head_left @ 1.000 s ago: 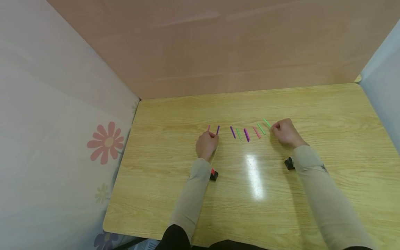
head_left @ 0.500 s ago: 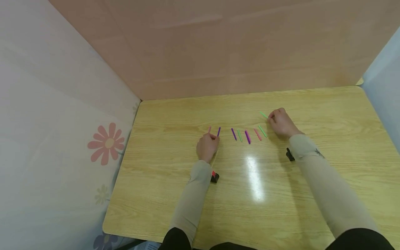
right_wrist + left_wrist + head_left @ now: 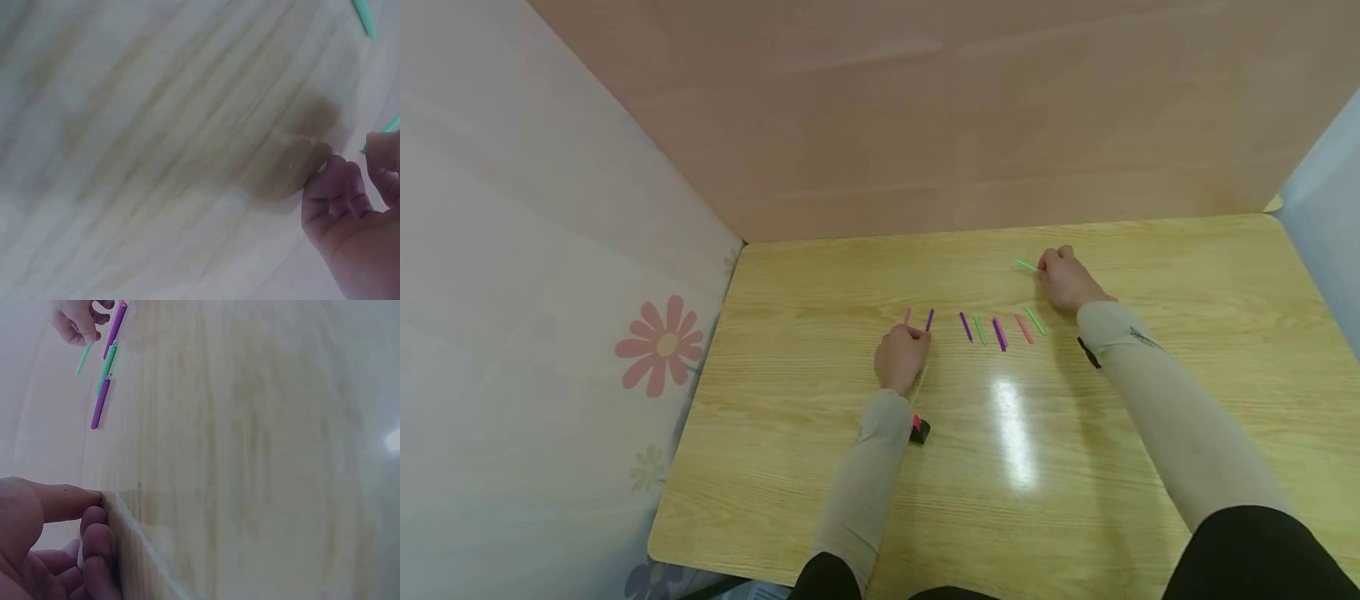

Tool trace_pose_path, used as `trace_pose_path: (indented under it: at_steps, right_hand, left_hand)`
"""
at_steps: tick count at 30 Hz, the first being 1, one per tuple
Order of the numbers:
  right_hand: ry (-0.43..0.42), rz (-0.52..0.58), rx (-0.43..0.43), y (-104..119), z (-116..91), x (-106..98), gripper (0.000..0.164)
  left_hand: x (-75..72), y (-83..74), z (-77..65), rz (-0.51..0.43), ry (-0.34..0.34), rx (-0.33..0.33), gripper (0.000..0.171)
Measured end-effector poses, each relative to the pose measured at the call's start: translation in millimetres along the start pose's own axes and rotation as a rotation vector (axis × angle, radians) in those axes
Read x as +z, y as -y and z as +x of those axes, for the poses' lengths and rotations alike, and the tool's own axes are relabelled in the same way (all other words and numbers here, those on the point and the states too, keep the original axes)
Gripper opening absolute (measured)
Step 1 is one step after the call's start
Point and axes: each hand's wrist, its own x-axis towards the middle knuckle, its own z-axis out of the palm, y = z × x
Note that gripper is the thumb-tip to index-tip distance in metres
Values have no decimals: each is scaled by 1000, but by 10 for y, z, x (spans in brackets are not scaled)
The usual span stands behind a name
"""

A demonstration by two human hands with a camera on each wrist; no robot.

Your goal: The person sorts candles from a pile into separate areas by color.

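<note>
My right hand pinches a thin green stick by one end above the far part of the table; its free end points left. In the right wrist view, the green stick sticks out past my fingertips. My left hand rests low on the table with curled fingers. Just beyond it a pink stick and a purple stick show, their near ends at the fingers. Whether the left fingers hold either one is hidden. A thin pale line runs from near the left fingertips.
Between my hands lies a row of short sticks: purple, green, purple beside pink, pink, green. Behind the wooden table stands a brown panel; a flowered curtain hangs left.
My right hand has moved away from the row toward the table's far side, carrying the green stick, which has turned flatter. The left hand stays in place.
</note>
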Motion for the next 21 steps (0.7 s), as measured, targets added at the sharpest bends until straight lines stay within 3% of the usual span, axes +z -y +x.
trace_pose_path:
  at_steps: [10, 21]
  right_hand:
    - [11, -52, 26, 35, 104, -6, 26]
    - [-73, -80, 53, -24, 167, 64, 26]
  left_hand:
    - [-4, -23, -10, 1, 7, 10, 22]
    - [-25, -32, -53, 12, 10, 12, 24]
